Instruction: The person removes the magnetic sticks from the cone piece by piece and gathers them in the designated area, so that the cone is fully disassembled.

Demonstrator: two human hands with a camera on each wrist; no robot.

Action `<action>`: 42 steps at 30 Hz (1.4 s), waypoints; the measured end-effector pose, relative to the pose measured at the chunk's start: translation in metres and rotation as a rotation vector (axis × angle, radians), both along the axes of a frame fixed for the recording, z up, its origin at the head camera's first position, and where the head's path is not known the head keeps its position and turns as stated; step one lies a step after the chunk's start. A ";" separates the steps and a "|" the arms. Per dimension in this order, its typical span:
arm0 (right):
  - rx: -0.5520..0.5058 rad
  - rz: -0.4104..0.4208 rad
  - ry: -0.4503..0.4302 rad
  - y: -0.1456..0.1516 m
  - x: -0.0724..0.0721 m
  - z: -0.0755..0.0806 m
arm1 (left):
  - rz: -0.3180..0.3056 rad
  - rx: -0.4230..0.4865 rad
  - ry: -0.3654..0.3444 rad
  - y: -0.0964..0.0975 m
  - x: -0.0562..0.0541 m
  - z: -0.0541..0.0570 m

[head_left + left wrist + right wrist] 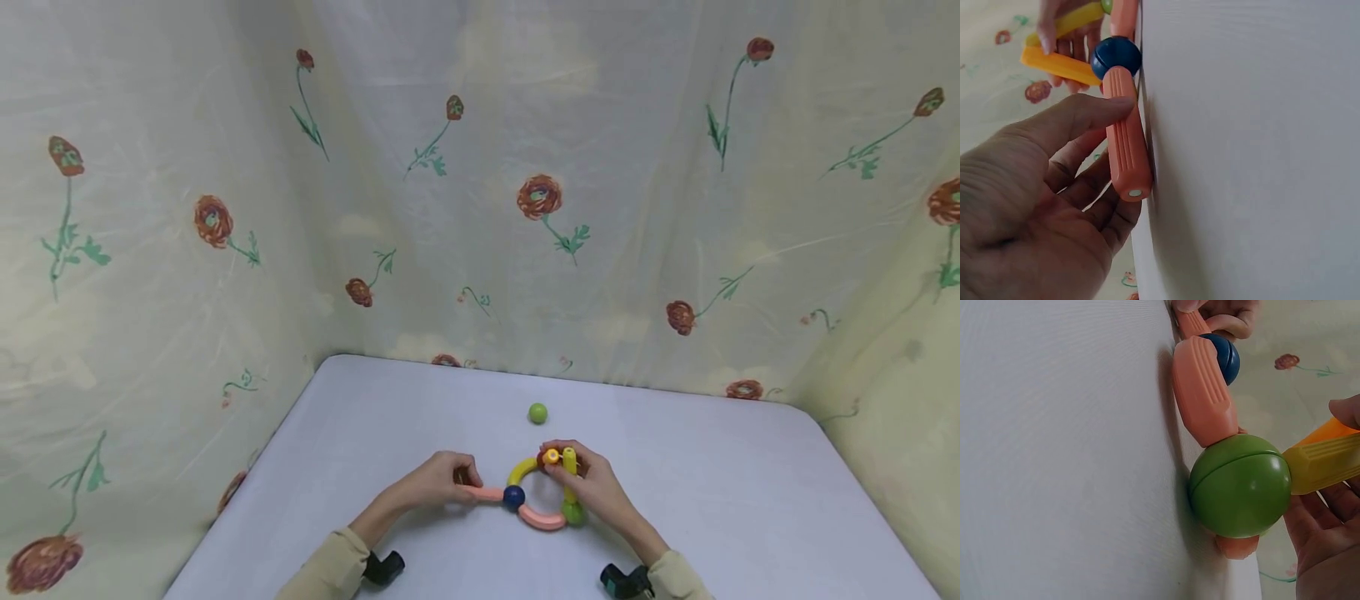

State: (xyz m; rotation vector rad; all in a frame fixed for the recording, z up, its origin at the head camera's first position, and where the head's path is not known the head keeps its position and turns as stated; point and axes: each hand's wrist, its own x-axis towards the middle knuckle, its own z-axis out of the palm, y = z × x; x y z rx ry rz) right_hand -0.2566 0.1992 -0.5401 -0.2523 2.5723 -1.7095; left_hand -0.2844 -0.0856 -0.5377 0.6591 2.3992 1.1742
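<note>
My left hand (442, 481) pinches a straight coral rod (1127, 137) between thumb and fingers. The rod's far end meets a dark blue ball (1116, 55). From that ball a ring of magnetic pieces spreads on the table: a curved yellow piece (519, 472), a red ball (541, 460) partly covered by fingers, a curved coral piece (1200, 387) and a green ball (1240, 487). Two rods rise from the ring, one yellow (1325, 464) on the green ball and one orange (1063, 65). My right hand (596, 483) holds the orange rod, its thumb against it and fingers behind.
A loose green ball (537, 413) lies on the white table (420, 400) beyond the ring. Behind and beside the table hangs a flowered curtain (630, 267). Dark wrist devices (384, 568) sit at both sleeves.
</note>
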 end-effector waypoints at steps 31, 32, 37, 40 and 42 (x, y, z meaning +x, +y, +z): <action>0.159 0.199 -0.117 0.041 -0.001 0.015 | 0.140 0.484 0.014 0.105 -0.008 0.009; 0.156 0.220 -0.122 0.043 -0.001 0.015 | 0.141 0.481 0.014 0.105 -0.009 0.009; 0.135 0.263 -0.126 0.054 0.000 0.016 | 0.098 0.459 0.030 0.102 -0.011 0.007; 0.133 0.260 -0.124 0.061 0.000 0.016 | 0.044 0.429 0.042 0.099 -0.011 0.006; 0.128 0.264 -0.127 0.065 0.001 0.016 | 0.006 0.395 0.050 0.097 -0.010 0.005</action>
